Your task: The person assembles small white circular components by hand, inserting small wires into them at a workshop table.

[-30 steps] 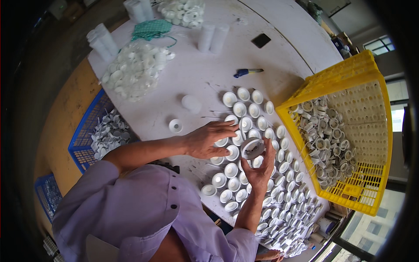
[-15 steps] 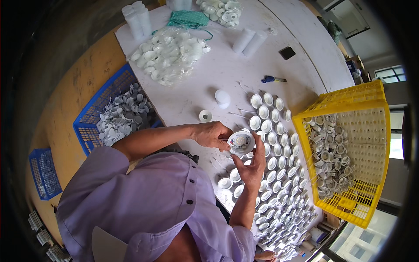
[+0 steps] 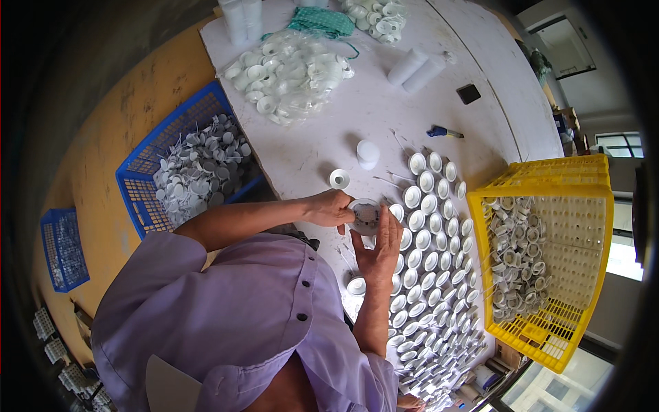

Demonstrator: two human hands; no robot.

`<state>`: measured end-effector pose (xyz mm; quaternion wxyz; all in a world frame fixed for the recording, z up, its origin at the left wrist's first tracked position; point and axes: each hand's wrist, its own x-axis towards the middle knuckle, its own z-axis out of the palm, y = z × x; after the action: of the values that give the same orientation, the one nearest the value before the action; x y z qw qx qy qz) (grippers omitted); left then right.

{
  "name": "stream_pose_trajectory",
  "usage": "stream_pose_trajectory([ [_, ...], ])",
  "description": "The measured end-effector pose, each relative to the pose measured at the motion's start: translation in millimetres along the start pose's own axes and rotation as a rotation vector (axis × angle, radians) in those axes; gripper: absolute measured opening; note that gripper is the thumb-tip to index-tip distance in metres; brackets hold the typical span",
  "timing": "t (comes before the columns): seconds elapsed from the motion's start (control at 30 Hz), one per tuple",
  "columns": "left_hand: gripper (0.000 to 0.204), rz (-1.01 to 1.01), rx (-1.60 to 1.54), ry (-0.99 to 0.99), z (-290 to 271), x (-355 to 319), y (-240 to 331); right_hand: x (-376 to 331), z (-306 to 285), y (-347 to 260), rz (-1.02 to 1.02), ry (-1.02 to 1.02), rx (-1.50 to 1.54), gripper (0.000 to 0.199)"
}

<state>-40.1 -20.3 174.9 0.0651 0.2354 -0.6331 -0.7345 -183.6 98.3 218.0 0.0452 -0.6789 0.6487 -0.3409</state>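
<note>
A round white lamp housing [image 3: 364, 218], its circuit board showing inside, is held in front of my chest over the table. My left hand [image 3: 329, 208] pinches its left edge, thumb and fingertips at the rim. On the opposite side my right hand [image 3: 379, 248] wraps its fingers around the rim. Just beyond my left hand, a white cup-shaped housing [image 3: 339, 179] stands on the table. A short stack of white round covers [image 3: 368, 154] is a little farther off. Many white lamp housings [image 3: 427, 204] with wires lie in rows to the right of my hands.
A blue crate [image 3: 147, 161] of white wired parts stands left of the table. On the right, a yellow crate [image 3: 494, 323] lies tipped, holding more parts. Bagged white cups [image 3: 288, 75], a blue utility knife [image 3: 445, 131] and a dark square [image 3: 469, 94] lie farther back.
The view has shifted, so the table things appear farther right. The held housing has tilted and darkened inside, and my right fingers now lie straighter along its rim.
</note>
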Motion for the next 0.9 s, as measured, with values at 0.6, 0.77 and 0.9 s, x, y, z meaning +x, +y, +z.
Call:
stream_pose_trajectory([
  [0.6, 0.018, -0.150, 0.092, 0.146, -6.1, -44.5, -1.7, -4.9, 33.1, -26.1, -0.045, -0.146, 0.008, 0.076],
  [0.77, 0.018, -0.173, 0.084, 0.176, -11.4, -43.7, -29.5, -8.9, 51.2, -25.1, -0.023, -0.140, 0.044, 0.078],
  [0.9, 0.022, -0.296, -0.233, 0.079, -30.4, -52.9, -33.8, -2.5, 61.3, -23.8, 0.068, -0.149, 0.164, 0.079],
])
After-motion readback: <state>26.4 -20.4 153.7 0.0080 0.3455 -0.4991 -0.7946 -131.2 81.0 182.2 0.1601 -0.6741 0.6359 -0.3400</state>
